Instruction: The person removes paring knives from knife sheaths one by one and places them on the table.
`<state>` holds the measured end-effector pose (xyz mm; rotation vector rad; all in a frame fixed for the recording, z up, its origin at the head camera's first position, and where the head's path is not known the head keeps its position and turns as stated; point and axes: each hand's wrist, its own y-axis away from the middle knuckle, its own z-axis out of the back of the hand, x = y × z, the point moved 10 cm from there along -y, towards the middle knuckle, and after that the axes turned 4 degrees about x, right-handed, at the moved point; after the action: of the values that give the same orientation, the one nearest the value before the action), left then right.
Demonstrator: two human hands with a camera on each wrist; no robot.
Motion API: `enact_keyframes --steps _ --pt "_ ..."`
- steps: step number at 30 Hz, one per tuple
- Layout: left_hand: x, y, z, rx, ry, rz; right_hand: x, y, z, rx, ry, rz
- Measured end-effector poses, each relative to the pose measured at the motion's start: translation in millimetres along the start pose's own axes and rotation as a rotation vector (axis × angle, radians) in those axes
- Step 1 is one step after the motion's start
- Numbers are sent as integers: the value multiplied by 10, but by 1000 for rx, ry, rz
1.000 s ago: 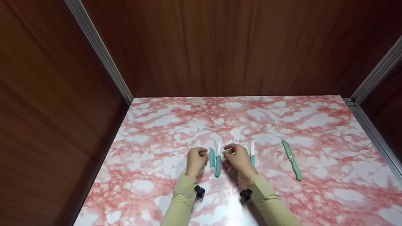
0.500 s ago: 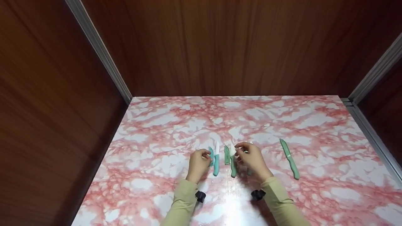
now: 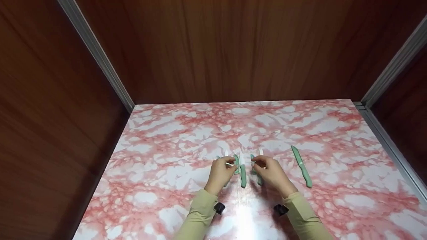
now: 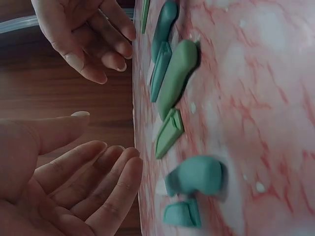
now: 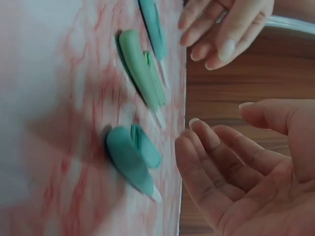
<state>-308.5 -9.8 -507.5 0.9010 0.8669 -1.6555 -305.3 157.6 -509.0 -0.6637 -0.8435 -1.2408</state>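
My left hand (image 3: 221, 173) hovers over the left teal knife, covering most of it; its white blade tip (image 3: 226, 153) shows past the fingers. My right hand (image 3: 271, 171) hangs over the right teal knife (image 5: 129, 158) and its teal sheath (image 5: 146, 147). Both hands have loosely bent fingers, thumbs apart from them, with nothing held. Between them lies a green-handled knife (image 3: 243, 176) with a white blade, a green sheath (image 3: 237, 162) at its left. The left wrist view shows the left teal knife (image 4: 197, 175) beside its sheath (image 4: 181, 214).
A green knife in its sheath (image 3: 301, 166) lies apart on the right, slightly slanted. The table (image 3: 160, 200) has a red and white marbled top. Brown wood panels (image 3: 213, 50) stand behind it and at both sides.
Both hands have shifted right: the left from beside the left teal sheath to over the left knife, the right from the green pair to the right teal pair. The camera view has shifted slightly.
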Motion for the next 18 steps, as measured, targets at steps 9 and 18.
enact_keyframes --steps 9,18 --pt "-201 -84 -296 56 -159 -60 -71 208 194 -24 95 42" --pt "-403 -121 -660 180 -267 -135 -193 443 401 -99 209 101"
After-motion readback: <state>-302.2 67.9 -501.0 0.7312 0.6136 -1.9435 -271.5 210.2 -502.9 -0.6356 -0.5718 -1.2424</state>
